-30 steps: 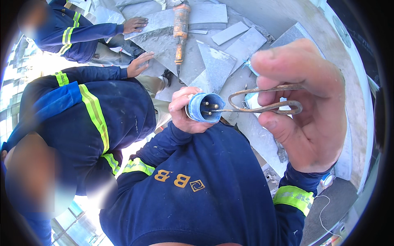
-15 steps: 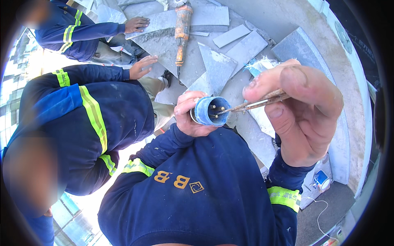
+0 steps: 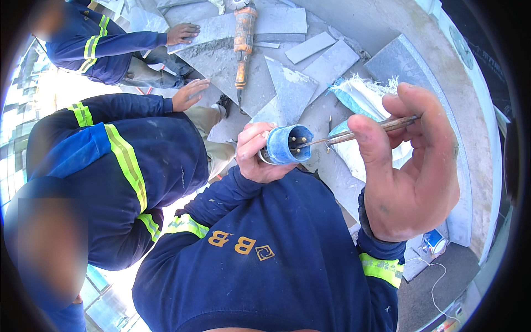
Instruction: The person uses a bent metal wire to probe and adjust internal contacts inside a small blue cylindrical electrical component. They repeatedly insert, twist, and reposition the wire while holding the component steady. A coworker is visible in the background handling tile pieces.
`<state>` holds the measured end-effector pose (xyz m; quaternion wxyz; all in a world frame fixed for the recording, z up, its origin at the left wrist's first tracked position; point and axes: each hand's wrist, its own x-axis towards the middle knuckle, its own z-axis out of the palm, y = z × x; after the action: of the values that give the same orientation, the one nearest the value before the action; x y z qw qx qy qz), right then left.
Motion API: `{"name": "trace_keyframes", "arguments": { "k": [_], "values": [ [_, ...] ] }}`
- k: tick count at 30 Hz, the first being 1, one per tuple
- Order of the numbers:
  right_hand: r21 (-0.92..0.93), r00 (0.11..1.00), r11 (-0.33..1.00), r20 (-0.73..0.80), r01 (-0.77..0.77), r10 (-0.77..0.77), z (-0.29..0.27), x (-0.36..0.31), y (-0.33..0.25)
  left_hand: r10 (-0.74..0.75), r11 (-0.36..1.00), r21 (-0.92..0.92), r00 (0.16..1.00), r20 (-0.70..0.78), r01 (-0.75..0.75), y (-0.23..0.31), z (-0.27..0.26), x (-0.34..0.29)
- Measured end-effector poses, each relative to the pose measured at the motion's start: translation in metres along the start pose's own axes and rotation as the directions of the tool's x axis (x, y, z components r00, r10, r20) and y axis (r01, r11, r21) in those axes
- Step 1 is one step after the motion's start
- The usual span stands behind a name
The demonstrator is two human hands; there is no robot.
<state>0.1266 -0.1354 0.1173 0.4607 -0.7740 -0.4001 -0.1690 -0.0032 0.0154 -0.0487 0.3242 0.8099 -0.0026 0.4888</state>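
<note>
My left hand (image 3: pixel 255 159) is closed round the body of a blue industrial plug (image 3: pixel 280 146), its open round end facing right. Several brass-coloured pins show inside the collar. Between the thumb and fingers of my right hand (image 3: pixel 412 180) is a thin, rusty pointed tool (image 3: pixel 359 133); I cannot make out its exact kind. Its narrow tip reaches into the plug's mouth, close to the pins. Whether the tip touches a pin, I cannot tell.
Cut grey stone slabs (image 3: pixel 290 83) cover the ground ahead, with an orange angle grinder (image 3: pixel 244 41) lying on them. A white woven sack (image 3: pixel 368 99) lies beyond my right hand. Two co-workers crouch at left, one hand (image 3: pixel 191 94) near the slabs. A blue-and-white can (image 3: pixel 435 242) stands right.
My right hand has turned and shifted slightly down, with the tool now lying across its fingers and thumb. The plug has tilted a little to the right. More of the sack shows.
</note>
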Motion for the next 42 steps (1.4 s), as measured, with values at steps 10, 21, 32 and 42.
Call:
{"name": "trace_keyframes", "arguments": {
  "k": [10,21,32,42],
  "values": [
    [0.457,0.937,0.887,0.335,-0.070,-0.099,-0.010,0.011,0.008,0.008,0.999,-0.042,0.989,0.146,-0.002,0.003,-0.005,0.014],
    [0.319,0.993,0.948,0.114,0.004,-0.043,-0.008,0.001,0.015,0.043,0.999,-0.003,0.999,0.002,-0.043,-0.004,0.002,0.000],
    [0.340,0.967,0.940,0.249,-0.039,-0.050,-0.025,0.012,0.017,-0.035,0.999,0.039,0.999,0.013,0.035,0.000,-0.004,0.001],
    [0.569,0.953,0.822,0.237,0.023,-0.190,-0.010,0.010,0.018,0.025,0.999,-0.038,1.000,-0.008,-0.025,0.000,0.002,-0.001]
  ]
}}
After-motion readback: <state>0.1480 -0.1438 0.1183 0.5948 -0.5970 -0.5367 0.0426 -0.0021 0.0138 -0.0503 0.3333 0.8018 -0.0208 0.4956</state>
